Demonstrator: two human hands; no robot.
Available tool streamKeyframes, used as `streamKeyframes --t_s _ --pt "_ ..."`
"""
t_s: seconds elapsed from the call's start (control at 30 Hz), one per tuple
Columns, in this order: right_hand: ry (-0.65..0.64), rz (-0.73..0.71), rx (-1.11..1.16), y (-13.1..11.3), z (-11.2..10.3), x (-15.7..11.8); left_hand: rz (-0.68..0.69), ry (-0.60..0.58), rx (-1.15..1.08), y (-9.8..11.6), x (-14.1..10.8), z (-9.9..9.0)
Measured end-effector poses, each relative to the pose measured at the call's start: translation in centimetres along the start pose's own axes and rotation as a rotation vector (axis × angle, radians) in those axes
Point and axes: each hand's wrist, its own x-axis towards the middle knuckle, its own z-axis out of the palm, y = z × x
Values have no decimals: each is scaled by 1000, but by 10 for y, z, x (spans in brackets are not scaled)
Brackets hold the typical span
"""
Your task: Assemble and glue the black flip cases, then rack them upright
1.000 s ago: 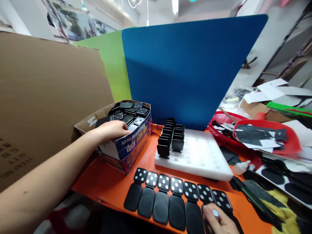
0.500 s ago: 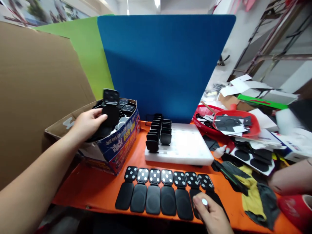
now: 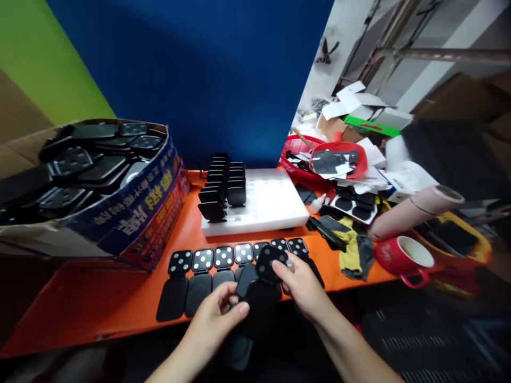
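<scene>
Over the front edge of the table I hold a black hinged stand (image 3: 261, 306), a flat plate joined to a square flap with pale dots. My left hand (image 3: 219, 314) is closed on the plate's left side. My right hand (image 3: 301, 282) pinches the dotted flap, and a small silver-ended piece (image 3: 290, 265) shows between its fingers. A row of similar black stands (image 3: 198, 292) lies unfolded behind my hands, dotted flaps at the far end; my hands partly cover those on the right.
At left, a cardboard box (image 3: 147, 218) is heaped with black stands. A white foam block (image 3: 275, 199) holds several upright black pieces (image 3: 215, 197). To the right are a red basket (image 3: 295, 146), gloves (image 3: 351, 244), a pink bottle (image 3: 411, 213) and a red mug (image 3: 393, 263).
My left hand has brought a black hinged stand from the box to the table's front. My right hand has moved up and left onto its flap. The view has swung right and down.
</scene>
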Motion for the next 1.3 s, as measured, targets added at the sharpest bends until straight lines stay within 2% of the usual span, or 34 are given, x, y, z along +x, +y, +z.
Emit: streamKeyframes --t_s 0.1,0.23,0.43,0.53,0.63,0.73,0.87,0.93,1.03,1.07,1.13,1.2,1.23,1.3 --pt "89 36 107 6 -10 5 -22 112 -188 -6 8 -1" --pt "265 7 248 -2 -30 11 33 120 -173 21 33 4" --pt "643 -242 367 -16 -64 17 177 65 -90 68 126 36" --pt "726 -314 395 -12 -77 17 191 43 -55 81 165 56" --pt "767 -311 450 -7 -84 18 183 32 18 83 183 69" --pt "772 -279 495 -3 -91 20 186 51 98 78 191 67" --pt "862 -342 500 -5 -108 20 231 170 199 76 200 48" --pt "840 -334 450 -7 -113 18 273 227 251 80 201 42" --pt "644 -172 329 -9 -102 14 374 265 311 86 184 44" --pt "571 -117 283 -8 -94 12 405 236 325 86 173 47" --pt "422 -45 193 -6 -77 9 419 70 348 80 146 51" --pt "287 -31 99 -3 -61 8 253 -359 333 67 118 50" --pt "232 -40 44 -1 -55 7 178 -463 311 59 107 48" --pt "165 -75 -80 3 -47 8 67 -484 253 44 89 44"
